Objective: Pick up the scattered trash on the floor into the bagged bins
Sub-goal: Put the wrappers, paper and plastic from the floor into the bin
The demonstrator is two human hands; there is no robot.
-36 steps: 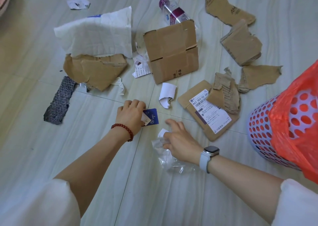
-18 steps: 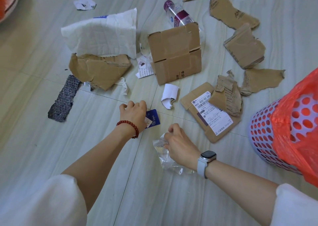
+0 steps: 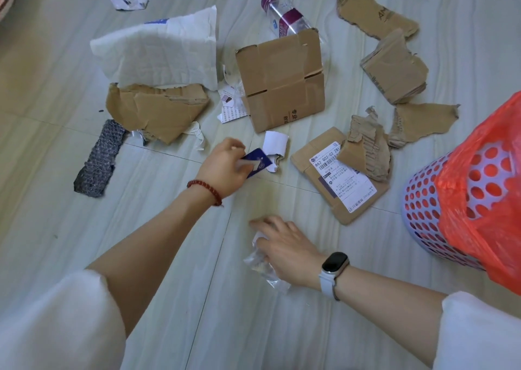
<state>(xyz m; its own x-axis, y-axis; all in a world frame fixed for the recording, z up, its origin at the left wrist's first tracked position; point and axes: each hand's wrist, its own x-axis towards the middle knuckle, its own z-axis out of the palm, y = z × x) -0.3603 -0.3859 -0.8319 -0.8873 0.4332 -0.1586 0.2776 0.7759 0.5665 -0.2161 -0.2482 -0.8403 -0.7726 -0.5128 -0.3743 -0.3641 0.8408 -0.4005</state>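
On the floor (image 3: 84, 257) before you, most of the job is left. Your left hand (image 3: 222, 169) has its fingers curled round a small blue card (image 3: 258, 164), lifted just clear of the tiles beside a torn white paper scrap (image 3: 275, 144). Your right hand (image 3: 284, 247) lies over a crumpled clear plastic wrapper (image 3: 262, 265); the fingers look loosely bent onto it, but you cannot tell from this view whether they grasp it or only press it down. Neither piece has reached a bin yet.

Still scattered: a folded cardboard box (image 3: 282, 82), a labelled flat carton (image 3: 338, 180), several torn cardboard pieces, a clear plastic bottle (image 3: 284, 17), a white woven sack (image 3: 160, 51) and a dark knitted strip (image 3: 98, 161).

Your nearest target, the perforated lilac bin (image 3: 423, 209) lined with an orange bag (image 3: 485, 189), stands at your right, near the carton. How full it is cannot be seen.

Pale, streaked, glossy tiles with thin grout lines make up the surface, lit softly from the left.
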